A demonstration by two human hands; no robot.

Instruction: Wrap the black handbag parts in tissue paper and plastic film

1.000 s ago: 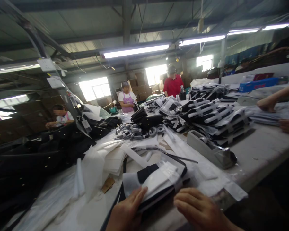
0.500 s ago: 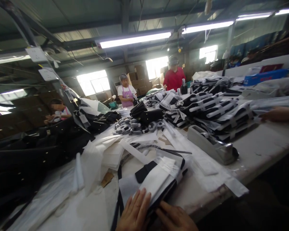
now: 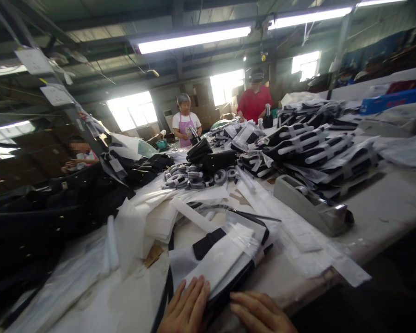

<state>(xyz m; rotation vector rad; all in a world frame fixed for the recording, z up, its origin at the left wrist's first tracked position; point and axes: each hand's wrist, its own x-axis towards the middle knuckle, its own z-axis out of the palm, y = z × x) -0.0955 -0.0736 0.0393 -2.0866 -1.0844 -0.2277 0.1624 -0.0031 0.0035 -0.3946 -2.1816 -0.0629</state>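
Observation:
Directly in front of me lies a dark handbag (image 3: 262, 228), partly covered by white wrapping sheets (image 3: 225, 254) and clear film. A black strap or tab (image 3: 208, 243) crosses beneath the white wrap. My left hand (image 3: 189, 303) rests flat on the near end of the wrap, fingers stretched out. At the bag's lower right edge is my right hand (image 3: 258, 310), fingers extended and lying low by the tabletop; whether it touches the bag, I cannot tell. A thin dark strap (image 3: 168, 289) loops around the bag's left and far side.
To the right stands a grey tape dispenser (image 3: 310, 208). Behind it are stacked wrapped black bag pieces (image 3: 308, 143); wrapped rings of strap (image 3: 183, 177) lie farther back. Black bags (image 3: 55, 208) pile up at left, beside white sheets (image 3: 131, 231). Several people are beyond the table.
My right hand has slid slightly right, away from the bag's edge. My left hand remains flat on the wrap. Another person's hand at the far right has left the view.

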